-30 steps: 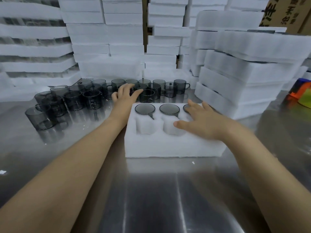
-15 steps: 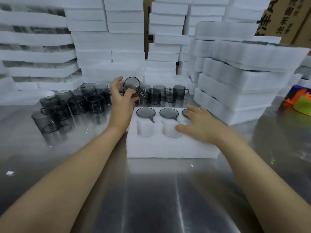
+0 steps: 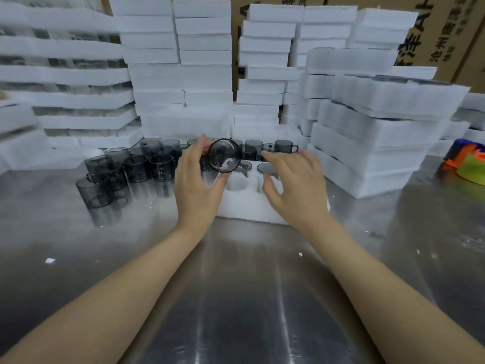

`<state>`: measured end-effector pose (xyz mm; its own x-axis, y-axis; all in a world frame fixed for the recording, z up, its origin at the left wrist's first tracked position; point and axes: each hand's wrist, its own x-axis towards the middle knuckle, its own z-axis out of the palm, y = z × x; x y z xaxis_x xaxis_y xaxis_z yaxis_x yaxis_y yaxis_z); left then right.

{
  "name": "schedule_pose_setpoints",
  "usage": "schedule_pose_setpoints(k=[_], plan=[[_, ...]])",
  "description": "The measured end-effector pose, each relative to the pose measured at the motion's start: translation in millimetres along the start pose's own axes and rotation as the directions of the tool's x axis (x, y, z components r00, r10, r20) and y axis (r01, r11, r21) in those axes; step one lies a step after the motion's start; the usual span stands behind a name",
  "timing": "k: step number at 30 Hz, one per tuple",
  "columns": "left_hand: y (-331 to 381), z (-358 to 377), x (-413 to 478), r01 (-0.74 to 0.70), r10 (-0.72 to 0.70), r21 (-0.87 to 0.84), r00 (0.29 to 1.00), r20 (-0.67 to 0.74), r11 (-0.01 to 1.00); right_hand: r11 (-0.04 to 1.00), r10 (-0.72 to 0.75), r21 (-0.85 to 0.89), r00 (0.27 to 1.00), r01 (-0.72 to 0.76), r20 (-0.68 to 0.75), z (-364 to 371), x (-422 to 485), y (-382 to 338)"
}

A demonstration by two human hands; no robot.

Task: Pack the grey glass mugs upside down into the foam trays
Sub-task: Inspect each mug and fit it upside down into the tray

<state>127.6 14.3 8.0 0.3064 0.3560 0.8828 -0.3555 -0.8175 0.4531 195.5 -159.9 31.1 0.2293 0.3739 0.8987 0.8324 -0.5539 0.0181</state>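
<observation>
- Steel tabletop [image 3: 236, 285], shiny and streaked with reflections, carries everything; foam crumbs [image 3: 49, 260] lie on it at the left.
- Stacks of foam trays [image 3: 181, 74] wall off the far side, with printed cardboard boxes [image 3: 441, 30] behind them. A right-hand stack [image 3: 367, 132] stands nearer.
- An orange, green and blue object [image 3: 469, 164] sits at the far right, cut off by the frame.
- The open foam tray [image 3: 244, 206] lies mid-table between the two hands. Two upside-down mugs [image 3: 266, 168] sit in its far row, bases up. The near pockets [image 3: 236, 183] show only white foam. Its right end is hidden behind the right hand.
- The left hand [image 3: 196, 185] pinches a grey glass mug [image 3: 224, 158] between thumb below and fingers above. The mug is lifted over the tray's far left corner, tipped on its side with a round end facing the camera.
- The right hand [image 3: 294, 185] is spread wide and holds nothing, over the tray's right part. Whether it touches the foam cannot be told.
- Loose mugs [image 3: 126, 169] stand upright in a cluster left of the tray. A back row of mugs [image 3: 284, 147] stands behind it at the foot of the stacks.
- The right-hand stack stands just beside the tray's right end, and the cluster is near its left.
- A wide stretch of steel runs from the tray to the near edge, crossed by the two forearms.
</observation>
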Motion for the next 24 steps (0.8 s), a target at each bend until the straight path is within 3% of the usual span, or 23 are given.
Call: schedule_pose_setpoints(k=[5,11,18,24], plan=[[2.9,3.9,-5.2,-0.203,0.201,0.044,0.979,0.042,0.978,0.935,-0.074,0.354,0.991,0.030,0.111,7.1,-6.4,-11.6],[5.9,4.9,-5.5,-0.246,0.246,-0.012,0.964,0.106,0.969,0.838,-0.001,0.541,0.993,-0.063,0.117,12.2,-10.1,-16.6],[7.1,4.8,-4.2,-0.212,0.206,0.026,0.968,0.139,0.977,0.849,0.026,0.525,0.996,-0.069,0.090,13.4,-10.1,-16.2],[7.7,5.5,-4.7,0.083,-0.066,-0.150,0.991,0.119,0.985,0.931,0.053,0.365,0.996,-0.023,-0.071,14.0,-7.0,-18.5]])
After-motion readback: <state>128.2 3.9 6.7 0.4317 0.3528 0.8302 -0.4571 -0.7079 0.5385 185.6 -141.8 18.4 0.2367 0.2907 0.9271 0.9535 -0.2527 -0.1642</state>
